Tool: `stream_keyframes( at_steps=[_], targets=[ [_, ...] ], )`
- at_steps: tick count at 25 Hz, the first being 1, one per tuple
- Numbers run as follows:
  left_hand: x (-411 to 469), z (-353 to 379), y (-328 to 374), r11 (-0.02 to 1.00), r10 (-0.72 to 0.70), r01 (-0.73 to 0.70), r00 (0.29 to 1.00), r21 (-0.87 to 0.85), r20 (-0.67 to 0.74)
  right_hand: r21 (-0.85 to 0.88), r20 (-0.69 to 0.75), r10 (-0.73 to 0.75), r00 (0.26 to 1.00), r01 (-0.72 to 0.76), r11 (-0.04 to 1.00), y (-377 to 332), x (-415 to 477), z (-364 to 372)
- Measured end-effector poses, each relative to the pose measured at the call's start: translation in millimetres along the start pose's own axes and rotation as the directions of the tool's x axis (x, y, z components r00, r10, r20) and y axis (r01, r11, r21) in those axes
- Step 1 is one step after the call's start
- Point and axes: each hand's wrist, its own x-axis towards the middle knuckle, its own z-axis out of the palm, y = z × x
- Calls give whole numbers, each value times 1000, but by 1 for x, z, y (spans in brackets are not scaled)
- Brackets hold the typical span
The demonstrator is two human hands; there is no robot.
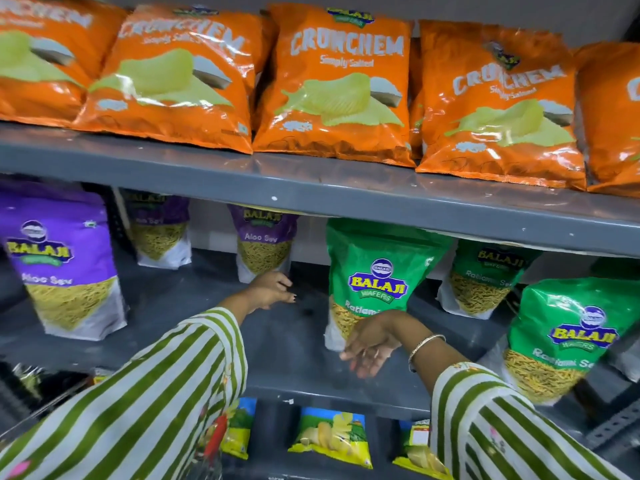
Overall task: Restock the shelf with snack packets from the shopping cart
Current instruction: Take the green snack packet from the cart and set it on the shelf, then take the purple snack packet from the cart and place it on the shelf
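My left hand (272, 289) reaches deep into the grey middle shelf (284, 337), just below and in front of a purple Aloo Sev packet (263, 244); its fingers are loosely curled and hold nothing. My right hand (372, 348) hangs open, palm down, in front of the lower edge of a green Ratlami Sev packet (377, 271), touching or nearly touching it. Both arms wear green-and-white striped sleeves. A sliver of the shopping cart's wire rim (52, 400) shows at the lower left.
Orange Crunchem chip bags (339, 88) fill the top shelf. More purple packets (65, 268) stand at left, more green ones (561, 337) at right. Yellow-green chip packets (332, 438) sit on the shelf below. Bare shelf floor lies between my hands.
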Motion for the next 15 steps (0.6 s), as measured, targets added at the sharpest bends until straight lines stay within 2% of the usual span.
stream_keyframes(
  at_steps=[3, 6, 9, 12, 14, 15],
  targets=[
    [-20, -43, -43, 1000, -17, 20, 970, 8, -241, -68, 14, -165, 986, 166, 984, -51, 29, 23],
    [-56, -90, -99, 994, -39, 75, 920, 77, -391, -94, 93, -280, 955, 288, 953, -106, 58, 57],
    [-112, -129, -171, 960, -140, 247, 834, 133, -534, -106, 145, -342, 928, 359, 927, -157, 92, 106],
    [-167, -142, -251, 861, -374, 501, 740, 87, -560, -231, 163, -376, 912, 406, 884, -190, 132, 160],
    [-197, -135, -303, 781, -512, 624, 675, 41, -532, -457, 164, -352, 922, 387, 801, -200, 167, 194],
    [-209, -128, -328, 759, -558, 651, 658, 11, -506, -591, 174, -320, 931, 359, 723, -199, 179, 207]
  ],
)
